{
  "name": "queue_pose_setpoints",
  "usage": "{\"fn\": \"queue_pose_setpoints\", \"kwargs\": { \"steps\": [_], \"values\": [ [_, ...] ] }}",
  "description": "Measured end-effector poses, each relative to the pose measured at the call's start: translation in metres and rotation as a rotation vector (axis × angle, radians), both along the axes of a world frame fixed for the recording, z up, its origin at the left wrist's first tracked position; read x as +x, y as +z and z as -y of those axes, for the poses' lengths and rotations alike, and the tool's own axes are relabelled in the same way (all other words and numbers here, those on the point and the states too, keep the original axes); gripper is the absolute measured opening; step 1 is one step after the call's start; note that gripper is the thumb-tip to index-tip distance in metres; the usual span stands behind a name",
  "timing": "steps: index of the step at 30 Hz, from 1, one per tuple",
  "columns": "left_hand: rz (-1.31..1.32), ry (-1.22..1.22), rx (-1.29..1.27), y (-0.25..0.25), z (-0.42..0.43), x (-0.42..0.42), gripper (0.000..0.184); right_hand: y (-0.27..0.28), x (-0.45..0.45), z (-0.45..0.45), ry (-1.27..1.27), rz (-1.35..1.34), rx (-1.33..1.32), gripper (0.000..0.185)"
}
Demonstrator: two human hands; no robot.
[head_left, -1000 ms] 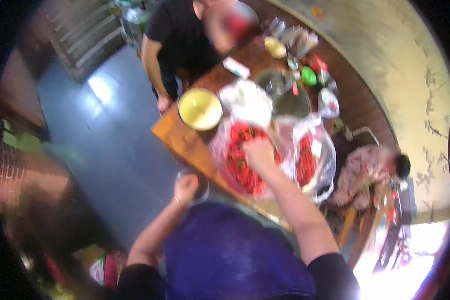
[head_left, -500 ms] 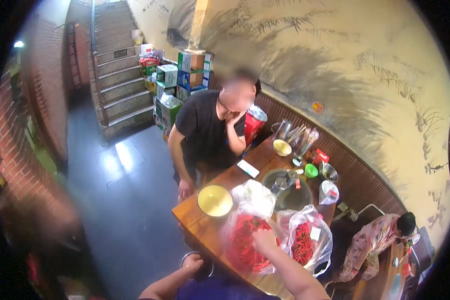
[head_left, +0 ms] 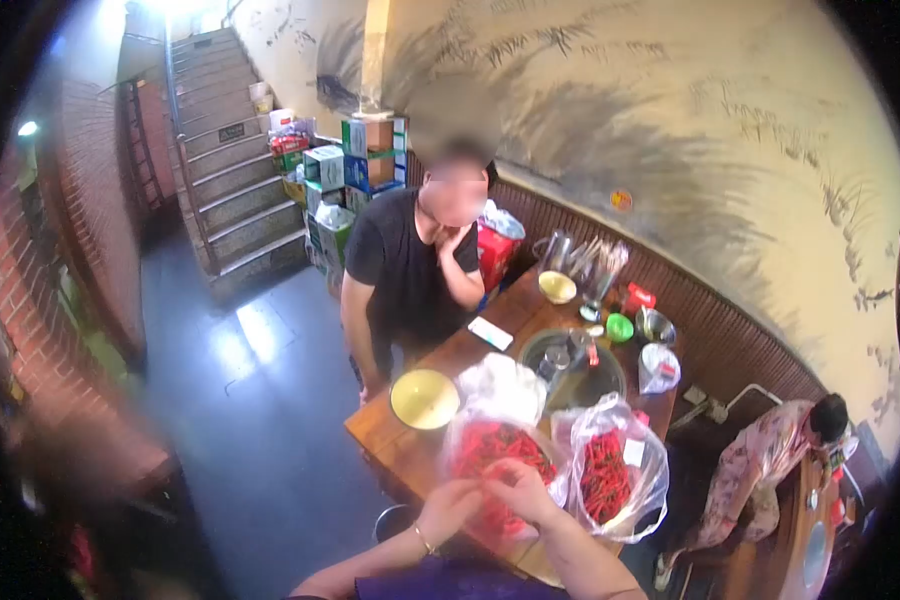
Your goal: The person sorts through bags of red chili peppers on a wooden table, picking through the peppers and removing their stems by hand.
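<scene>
My left hand (head_left: pixel 448 510), with a bracelet at the wrist, and my right hand (head_left: pixel 522 490) meet in front of my body, fingertips pinched close together. Whatever lies between the fingers is too small to make out. Directly beneath and behind them, red chili peppers (head_left: pixel 505 445) fill an open clear plastic bag on the wooden table (head_left: pixel 378 425). To its right stands a second clear bag (head_left: pixel 653 488) of red chilies, with a white label. Below the table's left edge, partly hidden by my left arm, is a round dark bucket (head_left: pixel 398 520).
A yellow bowl (head_left: pixel 424 399), a white plastic bag (head_left: pixel 502 388), a phone (head_left: pixel 490 334) and a round sunken pot (head_left: pixel 598 385) occupy the table. A person in a dark shirt (head_left: pixel 395 240) leans at the far-left side. Another person (head_left: pixel 760 470) bends over a table at right.
My right hand has come up out of the chilies toward me. My left hand has risen from the bucket's rim to meet it. The view has shifted slightly.
</scene>
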State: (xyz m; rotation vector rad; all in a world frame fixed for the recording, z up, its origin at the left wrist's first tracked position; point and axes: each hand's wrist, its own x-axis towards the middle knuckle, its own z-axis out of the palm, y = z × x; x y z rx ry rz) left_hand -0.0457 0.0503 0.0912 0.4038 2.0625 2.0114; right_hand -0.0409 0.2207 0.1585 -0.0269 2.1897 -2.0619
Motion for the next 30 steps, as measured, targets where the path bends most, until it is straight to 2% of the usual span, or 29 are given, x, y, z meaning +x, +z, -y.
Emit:
{"fn": "queue_pose_setpoints", "kwargs": {
  "steps": [1, 2, 3, 4, 5, 7, 9, 10, 11, 12, 14, 18, 22, 25, 30],
  "values": [
    [-0.076, 0.013, -0.001, -0.013, -0.002, -0.003, 0.024, -0.010, 0.001, -0.003, 0.004, -0.028, -0.024, 0.014],
    [-0.055, -0.004, -0.070, -0.010, 0.000, -0.002, 0.023, -0.004, 0.006, -0.003, -0.004, -0.118, 0.105, 0.015],
    [-0.023, -0.026, -0.143, -0.002, 0.002, -0.001, 0.021, -0.001, 0.010, -0.001, -0.028, -0.141, 0.104, 0.012],
    [-0.050, -0.030, -0.129, 0.006, 0.003, 0.003, 0.018, -0.001, 0.013, -0.003, -0.015, -0.105, 0.080, 0.012],
    [-0.077, -0.038, -0.085, -0.009, 0.003, 0.003, 0.017, -0.005, 0.016, -0.006, -0.002, -0.071, 0.061, 0.011],
    [0.065, -0.100, -0.010, -0.007, 0.007, 0.007, 0.026, -0.019, 0.019, -0.010, 0.000, -0.062, 0.022, 0.011],
    [0.153, -0.147, 0.054, 0.000, 0.007, 0.011, 0.019, -0.018, 0.021, -0.010, 0.013, -0.117, 0.070, 0.010],
    [0.113, -0.120, 0.011, -0.002, 0.008, 0.013, 0.016, -0.009, 0.024, -0.009, 0.021, -0.127, 0.145, 0.010],
    [-0.055, -0.067, -0.108, 0.032, 0.009, 0.016, 0.013, -0.005, 0.027, -0.009, 0.035, -0.126, 0.220, 0.011],
    [-0.190, -0.032, -0.168, 0.023, 0.009, 0.013, 0.013, -0.007, 0.029, -0.009, 0.020, -0.085, 0.155, 0.010],
    [-0.424, -0.007, -0.202, 0.037, 0.012, 0.010, 0.011, -0.006, 0.029, -0.006, 0.008, -0.043, 0.027, 0.011],
    [-0.413, -0.051, -0.139, 0.048, 0.015, 0.010, 0.012, 0.004, 0.037, -0.009, 0.027, 0.138, -0.100, 0.013],
    [-0.426, -0.119, -0.148, 0.042, 0.017, 0.005, 0.012, 0.001, 0.039, -0.008, 0.024, 0.030, 0.048, 0.013],
    [-0.339, -0.155, -0.096, 0.037, 0.017, 0.005, 0.011, 0.010, 0.042, -0.002, 0.036, -0.074, 0.148, 0.012],
    [-0.053, -0.201, 0.061, 0.001, 0.012, 0.009, 0.012, 0.007, 0.044, 0.001, 0.037, -0.040, 0.215, 0.012]
  ]
}}
